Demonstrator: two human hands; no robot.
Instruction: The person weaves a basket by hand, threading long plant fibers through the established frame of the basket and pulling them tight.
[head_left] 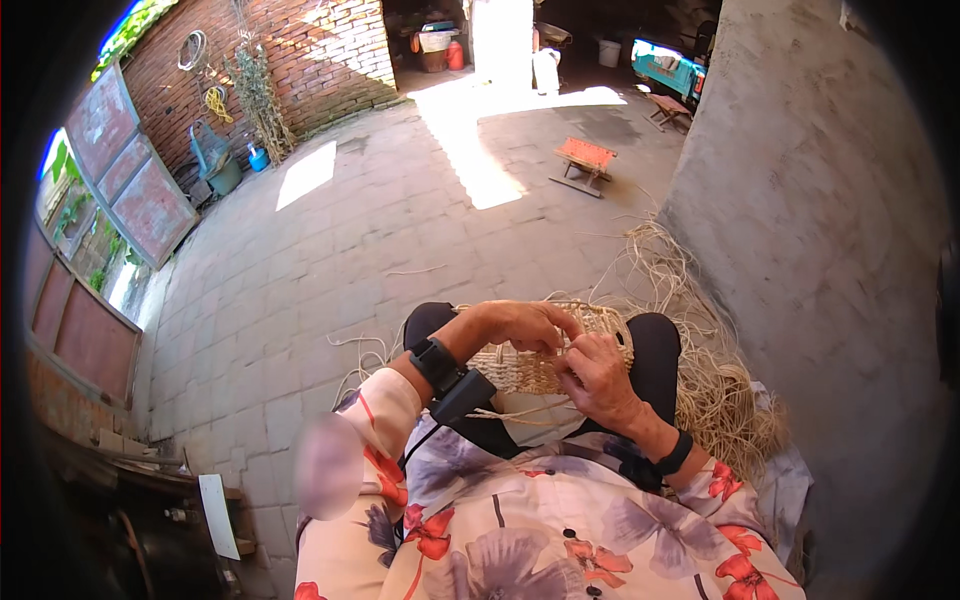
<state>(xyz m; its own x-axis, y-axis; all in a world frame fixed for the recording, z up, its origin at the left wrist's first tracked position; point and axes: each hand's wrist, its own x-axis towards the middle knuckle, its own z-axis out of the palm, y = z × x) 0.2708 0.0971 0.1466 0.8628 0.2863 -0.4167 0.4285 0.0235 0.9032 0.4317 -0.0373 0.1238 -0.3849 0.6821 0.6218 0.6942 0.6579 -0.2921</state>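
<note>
A pale woven straw basket (512,374) rests between my knees, partly covered by my hands. My left hand (528,326) reaches across its upper side with bent fingers, their tips meeting those of my right hand (600,376). Both hands are closed in a pinch at the weave, around what looks like a thin straw cord; the fingers hide most of it. Loose straw cord ends (525,414) stick out below the basket and at its left. To the right lies a big tangled heap of straw cords (728,405), reaching up along the wall.
A rough grey wall (815,230) rises close on my right. Ahead on the paved floor (300,290) stand an orange-topped folding stool (586,157) and another stool (669,110). Metal gate panels (130,165) are at the left; a dark wooden piece of furniture (130,510) stands lower left.
</note>
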